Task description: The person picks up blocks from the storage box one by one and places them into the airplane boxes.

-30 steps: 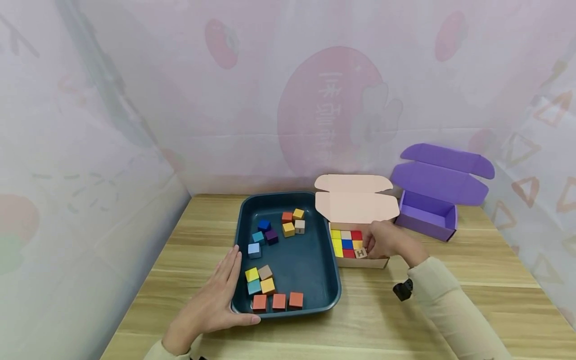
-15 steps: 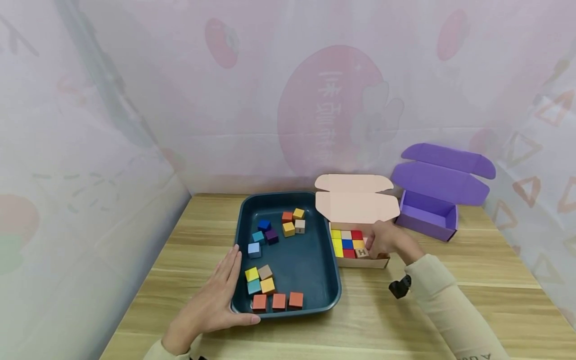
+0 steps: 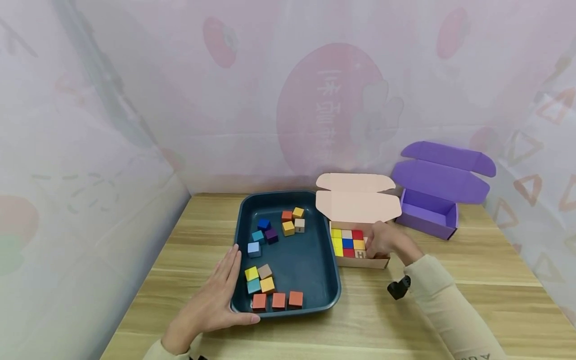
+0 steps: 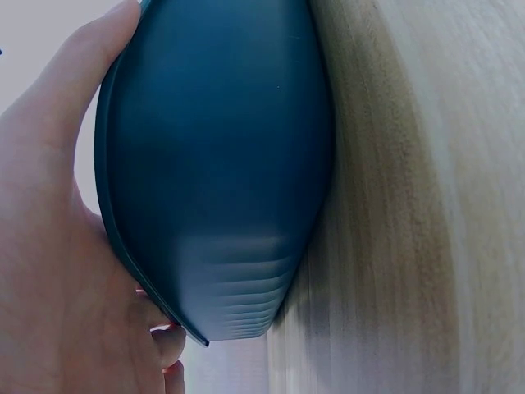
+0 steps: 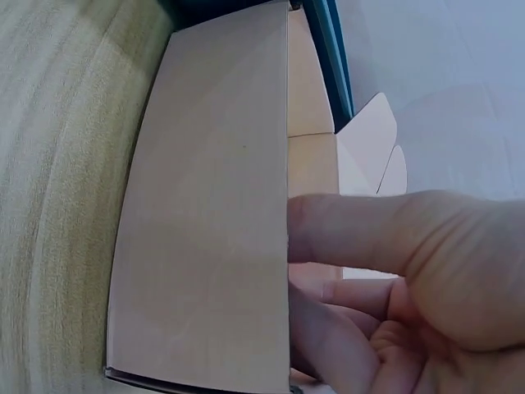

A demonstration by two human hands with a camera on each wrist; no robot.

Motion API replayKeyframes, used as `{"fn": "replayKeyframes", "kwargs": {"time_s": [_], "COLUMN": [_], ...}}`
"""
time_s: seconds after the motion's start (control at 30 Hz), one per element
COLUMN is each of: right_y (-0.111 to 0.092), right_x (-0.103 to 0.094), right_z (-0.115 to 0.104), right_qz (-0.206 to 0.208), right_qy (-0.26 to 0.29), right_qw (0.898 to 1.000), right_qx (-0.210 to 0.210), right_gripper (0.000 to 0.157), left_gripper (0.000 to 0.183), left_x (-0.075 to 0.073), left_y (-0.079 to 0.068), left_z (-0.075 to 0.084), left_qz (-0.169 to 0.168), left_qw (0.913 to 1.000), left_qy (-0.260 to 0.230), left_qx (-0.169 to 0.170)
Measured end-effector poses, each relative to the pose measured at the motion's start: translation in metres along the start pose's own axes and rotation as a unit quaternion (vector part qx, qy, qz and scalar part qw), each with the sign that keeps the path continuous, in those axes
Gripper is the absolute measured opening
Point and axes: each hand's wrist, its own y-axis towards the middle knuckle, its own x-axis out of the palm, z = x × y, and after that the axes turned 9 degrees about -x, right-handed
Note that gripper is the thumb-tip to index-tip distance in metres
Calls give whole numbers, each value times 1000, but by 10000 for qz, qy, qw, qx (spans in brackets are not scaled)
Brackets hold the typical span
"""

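My left hand [image 3: 213, 295] lies along the near left corner of a dark blue tray [image 3: 335, 295], fingers straight along its side and thumb at the front rim. The left wrist view shows that hand [image 4: 74, 213] against the tray's outer wall [image 4: 221, 164]. My right hand [image 3: 384, 240] reaches into the right part of an open pale peach box [image 3: 360, 263], beside a wooden block marked H [image 3: 360, 254]. Rows of coloured cubes [image 3: 347, 243] fill the box's left part. In the right wrist view, thumb and fingers [image 5: 353, 230] dip behind the box wall [image 5: 205, 205], which hides their tips.
Inside the tray are small groups of coloured cubes [image 3: 271, 236], with several red-orange ones [image 3: 278, 301] along its front. The peach box's lid [image 3: 357, 206] stands raised behind it. A purple box [image 3: 427, 220] with raised lid sits at the back right, near the cloth wall [image 3: 225, 125].
The H block, tilted beside my right fingers a second ago, now lies level in line with the other cubes. My right hand shifted slightly; my left hand stayed at the tray.
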Motion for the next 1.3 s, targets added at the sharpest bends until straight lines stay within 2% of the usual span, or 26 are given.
{"fn": "replayKeyframes", "kwargs": {"time_s": [0.17, 0.33, 0.4, 0.5, 0.6, 0.83, 0.93, 1.13, 1.3], "right_y": [-1, -4, -7, -11, -16, -26, -30, -30, -28], "right_x": [1, -2, -6, -12, -16, -9, 2, 26, 48], "right_z": [-2, -9, -17, -33, -52, -89, -100, -113, -122], "right_qz": [165, 385, 529, 770, 827, 651, 508, -94, -468], "right_qy": [75, -26, -93, -344, -408, -309, -309, -177, -135], "right_qw": [9998, 9991, 9979, 9925, 9863, 9705, 9674, 9596, 9555], "right_qx": [-35, -154, -361, -882, -1365, -2302, -2462, -2807, -2908], "right_gripper": [6, 18, 18, 10, 15, 22, 24, 31, 34], "left_gripper": [144, 145, 145, 145, 145, 145, 145, 144, 144], "left_x": [-1, -1, -1, -1, -1, -1, -1, -2, -3], "left_y": [0, 1, 1, 1, 1, 0, 0, -1, -1], "left_z": [-1, -1, -1, -1, -1, 0, 0, 1, 2], "left_qz": [50, 21, 24, 32, 39, 8, 4, 16, 50], "left_qw": [10000, 10000, 10000, 10000, 10000, 10000, 10000, 10000, 10000], "left_qy": [17, -3, -4, 7, 20, 63, 65, 17, 10], "left_qx": [46, 57, 58, 51, 54, 39, 40, 44, 43]}}
